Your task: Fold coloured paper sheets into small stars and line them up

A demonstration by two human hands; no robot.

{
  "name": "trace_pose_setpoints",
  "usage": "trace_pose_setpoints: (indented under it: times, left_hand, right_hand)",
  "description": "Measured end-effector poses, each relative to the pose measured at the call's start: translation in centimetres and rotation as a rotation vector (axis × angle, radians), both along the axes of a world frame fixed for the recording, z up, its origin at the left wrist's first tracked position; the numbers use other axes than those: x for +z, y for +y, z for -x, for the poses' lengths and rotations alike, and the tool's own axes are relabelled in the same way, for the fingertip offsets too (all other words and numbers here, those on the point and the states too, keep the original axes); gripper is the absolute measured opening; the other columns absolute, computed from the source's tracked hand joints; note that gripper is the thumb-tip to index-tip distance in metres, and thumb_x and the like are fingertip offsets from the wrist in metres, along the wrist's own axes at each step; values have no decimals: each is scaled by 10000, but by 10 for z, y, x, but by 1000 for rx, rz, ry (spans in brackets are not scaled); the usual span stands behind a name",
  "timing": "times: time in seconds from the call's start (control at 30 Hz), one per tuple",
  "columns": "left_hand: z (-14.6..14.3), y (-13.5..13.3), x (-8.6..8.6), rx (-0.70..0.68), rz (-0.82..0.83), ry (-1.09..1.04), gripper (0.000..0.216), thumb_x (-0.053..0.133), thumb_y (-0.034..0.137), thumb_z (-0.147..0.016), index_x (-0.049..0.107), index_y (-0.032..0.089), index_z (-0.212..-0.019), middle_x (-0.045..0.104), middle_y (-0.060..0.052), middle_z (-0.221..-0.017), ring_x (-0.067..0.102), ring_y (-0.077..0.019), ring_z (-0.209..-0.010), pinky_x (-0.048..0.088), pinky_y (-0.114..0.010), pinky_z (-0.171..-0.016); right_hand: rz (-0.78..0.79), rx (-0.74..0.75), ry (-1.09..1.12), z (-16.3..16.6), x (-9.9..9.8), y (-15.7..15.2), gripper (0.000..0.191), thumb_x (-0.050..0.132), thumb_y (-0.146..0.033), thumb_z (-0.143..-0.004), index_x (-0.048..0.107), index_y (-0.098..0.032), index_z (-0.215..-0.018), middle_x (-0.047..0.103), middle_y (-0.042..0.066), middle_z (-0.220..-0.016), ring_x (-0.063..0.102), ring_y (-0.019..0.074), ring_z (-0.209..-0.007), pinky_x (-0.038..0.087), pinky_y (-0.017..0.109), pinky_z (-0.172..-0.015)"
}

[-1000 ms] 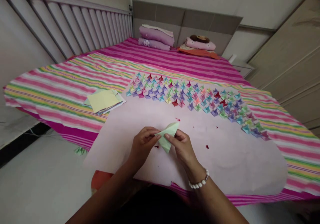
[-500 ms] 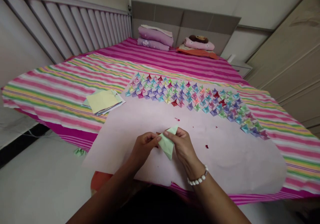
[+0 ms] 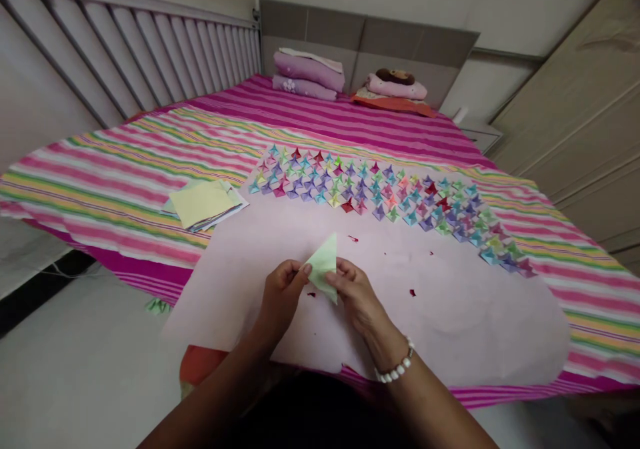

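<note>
A pale green sheet of paper (image 3: pixel 325 262), folded into a triangle, is held up between my two hands. My left hand (image 3: pixel 285 292) pinches its left corner between thumb and fingers. On the other side my right hand (image 3: pixel 353 292) grips the right edge, thumb in front and fingers behind. Below the paper lies a large pale pink sheet (image 3: pixel 450 329) with several small torn holes. Rows of small folded paper pieces (image 3: pixel 360 185) in many colours cover its far part.
Left of the pink sheet, a stack of square papers (image 3: pixel 203 203), yellow on top, lies on the striped bedspread (image 3: pixel 125 169). Folded purple bedding (image 3: pixel 307 75) and a pink pillow (image 3: pixel 397 87) are by the headboard (image 3: pixel 415 49). Some crumpled green paper (image 3: pixel 158 306) is on the floor.
The green paper has been turned, so its point now stands upward, and it is slightly farther left. My right hand has shifted left and lower on its edge.
</note>
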State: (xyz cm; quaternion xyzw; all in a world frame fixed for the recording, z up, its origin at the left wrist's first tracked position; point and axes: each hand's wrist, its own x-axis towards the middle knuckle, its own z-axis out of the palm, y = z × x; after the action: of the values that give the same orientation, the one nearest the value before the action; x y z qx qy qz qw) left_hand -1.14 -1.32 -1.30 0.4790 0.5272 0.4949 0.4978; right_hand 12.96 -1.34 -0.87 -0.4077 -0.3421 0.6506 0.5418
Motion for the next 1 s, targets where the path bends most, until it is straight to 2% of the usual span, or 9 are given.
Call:
trace_pose_setpoints:
  times: [0.07, 0.17, 0.3, 0.47, 0.63, 0.8, 0.9, 1.0]
  left_hand:
    - [-2, -1, 0, -10, -25, 6, 260, 621, 410, -759, 598, 163, -678, 580, 17, -605, 505, -126, -588, 397, -243, -574]
    - [-2, -2, 0, -17, -42, 10, 262, 622, 412, -757, 599, 165, -675, 576, 18, -604, 503, -126, -590, 397, -244, -578]
    - [2, -1, -1, 1, 15, -17, 281, 636, 421, -753, 593, 163, -650, 541, 26, -585, 473, -117, -585, 377, -236, -574]
    - [1, 2, -7, -8, 82, -134, 295, 665, 417, -740, 582, 155, -634, 516, 30, -573, 452, -107, -586, 364, -231, -594]
    - [-1, 5, -14, 27, 123, -274, 325, 679, 446, -740, 574, 151, -654, 502, 31, -584, 428, -101, -598, 351, -225, -601]
    - [2, 5, -16, 89, 103, -258, 338, 693, 445, -739, 560, 149, -641, 489, 38, -584, 416, -90, -587, 333, -213, -581]
    - [4, 7, -19, 123, 92, -278, 328, 711, 436, -727, 577, 146, -652, 496, 38, -585, 420, -86, -585, 338, -205, -575]
    - [5, 10, -17, 120, 128, -406, 325, 753, 415, -687, 583, 143, -636, 487, 43, -568, 415, -76, -566, 351, -193, -564]
  right_hand:
    - [13, -7, -48, 6, -3, -4, 299, 856, -284, -536, 732, -174, -785, 712, 14, -723, 588, 137, -627, 454, 262, -643]
    - [51, -81, -68, 9, -5, -5, 210, 838, -287, -564, 724, -166, -693, 696, 5, -664, 560, 120, -574, 437, 254, -599]
    - [85, -184, -60, 8, -5, -2, 216, 846, -285, -538, 663, -175, -568, 632, -24, -547, 510, 102, -503, 395, 235, -520]
    - [78, -221, -28, 7, -3, -2, 211, 833, -302, -571, 669, -170, -584, 629, -25, -557, 504, 90, -518, 396, 225, -537]
    - [48, -96, -24, 9, -5, -8, 263, 831, -316, -575, 723, -169, -765, 681, 0, -667, 576, 114, -612, 453, 244, -635]
    - [38, -76, -119, 9, -11, -10, 233, 797, -321, -623, 645, -156, -559, 638, 0, -534, 528, 93, -486, 425, 240, -559]
    - [25, -57, -148, 7, -11, -9, 242, 789, -330, -633, 634, -161, -553, 636, -2, -515, 516, 93, -448, 413, 245, -534]
    - [10, -39, -180, 3, -8, -10, 223, 792, -327, -632, 651, -161, -584, 637, -3, -522, 521, 97, -450, 405, 248, -526]
